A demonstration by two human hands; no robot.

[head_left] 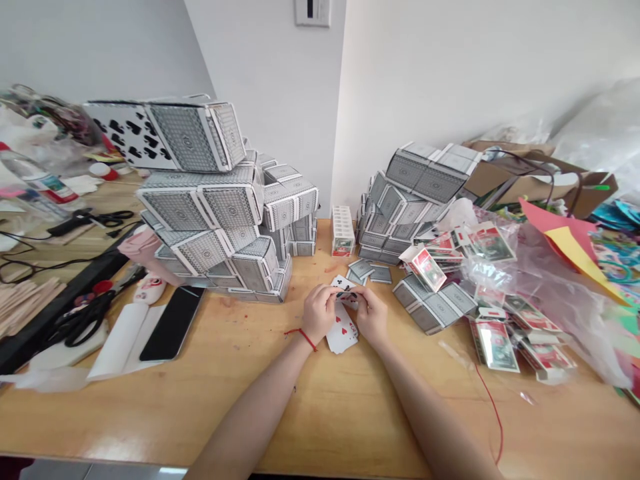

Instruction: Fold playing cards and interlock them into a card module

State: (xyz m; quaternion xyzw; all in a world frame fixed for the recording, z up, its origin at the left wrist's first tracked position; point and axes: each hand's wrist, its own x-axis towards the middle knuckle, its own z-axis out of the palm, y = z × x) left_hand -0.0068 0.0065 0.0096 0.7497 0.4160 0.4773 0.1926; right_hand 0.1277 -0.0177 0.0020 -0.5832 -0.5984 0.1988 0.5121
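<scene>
Wooden tabletop [320, 427]: honey-coloured, with a pale gleam at the front left and small dark marks around the work; grey floor [107, 472] shows past its near edge.
Red thread [491, 396]: trailing across the right front.
Left hand [319, 313]: red cord [303, 337] at the wrist, fingertips closed on the held card.
Right hand [373, 315]: fingertips closed on the other end of it.
Held card [347, 295]: table centre, between the hands, above the loose ones, tilted so that its face cannot be read.
Loose cards [342, 333]: nearer one face up with red hearts; a club card [341, 283] lies just beyond.
Phone [173, 325]: to the left, screen dark, partly on white paper [117, 340].
Card boxes [495, 345]: red and green, heaped at right among clear plastic; their print is too small to read.
Wrapped packs [343, 233]: standing upright near the wall, lettering illegible.
Block stacks [233, 203]: folded cards with grey patterned backs, one tower either side; black spades show on the upper left block.
Bottle [46, 183]: far left, lying tilted, its blue and red label unreadable.
Cardboard box [543, 177]: far right, brown.
Wall [425, 73]: white, with a corner and a pale plate [313, 12] bearing a dark slot.
</scene>
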